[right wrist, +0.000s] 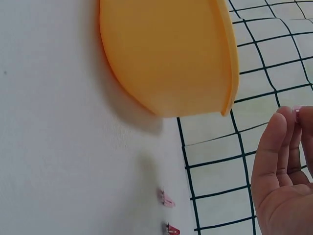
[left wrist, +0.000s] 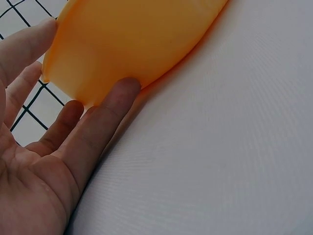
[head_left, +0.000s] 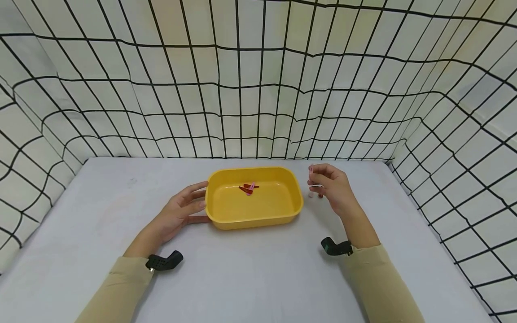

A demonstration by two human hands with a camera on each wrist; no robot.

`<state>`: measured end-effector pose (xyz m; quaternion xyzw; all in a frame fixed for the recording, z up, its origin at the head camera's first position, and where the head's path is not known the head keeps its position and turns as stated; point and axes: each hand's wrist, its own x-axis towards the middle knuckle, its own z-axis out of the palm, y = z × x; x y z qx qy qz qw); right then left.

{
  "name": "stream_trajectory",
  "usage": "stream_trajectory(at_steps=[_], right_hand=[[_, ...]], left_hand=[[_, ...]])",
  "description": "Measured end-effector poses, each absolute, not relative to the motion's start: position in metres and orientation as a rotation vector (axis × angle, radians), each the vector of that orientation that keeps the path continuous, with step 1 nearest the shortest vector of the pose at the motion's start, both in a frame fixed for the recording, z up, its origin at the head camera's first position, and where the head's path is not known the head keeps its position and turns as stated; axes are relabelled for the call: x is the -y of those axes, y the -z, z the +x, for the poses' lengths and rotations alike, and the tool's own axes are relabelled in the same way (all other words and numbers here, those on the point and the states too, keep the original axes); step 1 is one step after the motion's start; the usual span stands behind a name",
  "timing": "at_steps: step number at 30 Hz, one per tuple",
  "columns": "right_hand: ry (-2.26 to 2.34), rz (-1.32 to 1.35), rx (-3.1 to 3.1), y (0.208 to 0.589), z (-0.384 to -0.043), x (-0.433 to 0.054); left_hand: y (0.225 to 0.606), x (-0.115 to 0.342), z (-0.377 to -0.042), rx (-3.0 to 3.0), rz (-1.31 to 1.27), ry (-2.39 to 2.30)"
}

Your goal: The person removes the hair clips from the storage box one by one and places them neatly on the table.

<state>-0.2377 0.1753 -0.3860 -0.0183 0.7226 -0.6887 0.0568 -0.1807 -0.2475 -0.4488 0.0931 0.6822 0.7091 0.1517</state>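
The yellow tray [head_left: 254,222] stands on the white table, with several red and pink hair clips [head_left: 248,189] lying inside it. My left hand [head_left: 177,213] rests against the tray's left end, fingers spread along the outer wall; in the left wrist view the fingertips touch the yellow wall [left wrist: 132,44]. To the right of the tray, my right hand [head_left: 333,186] is raised and pinches a small pink hair clip [head_left: 310,171] between thumb and fingertips. Below that hand, a pink clip [right wrist: 168,199] and a red clip [right wrist: 173,230] are on the table.
A black wire grid [head_left: 250,85] with pale sheeting behind it rises along the table's back and both sides. White cloth [head_left: 250,273] covers the table. Each wrist wears a black band [head_left: 163,261] with a part that sticks out inward.
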Motion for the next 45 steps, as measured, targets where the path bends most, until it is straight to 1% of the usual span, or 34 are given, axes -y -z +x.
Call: stream_trajectory(at_steps=[14,26,45], right_hand=[[2.052,-0.017,-2.224,0.392,-0.242,-0.194],[2.091,0.050,-2.302,0.399,-0.249,-0.229],[2.034,0.345,-2.345,0.416,-0.258,-0.264]], left_hand=[[0.449,0.244,-0.182,-1.949,0.292,-2.039],[0.447,0.243,-0.181,-1.959,0.265,-2.037],[0.446,0.245,-0.180,-1.965,0.249,-2.035]])
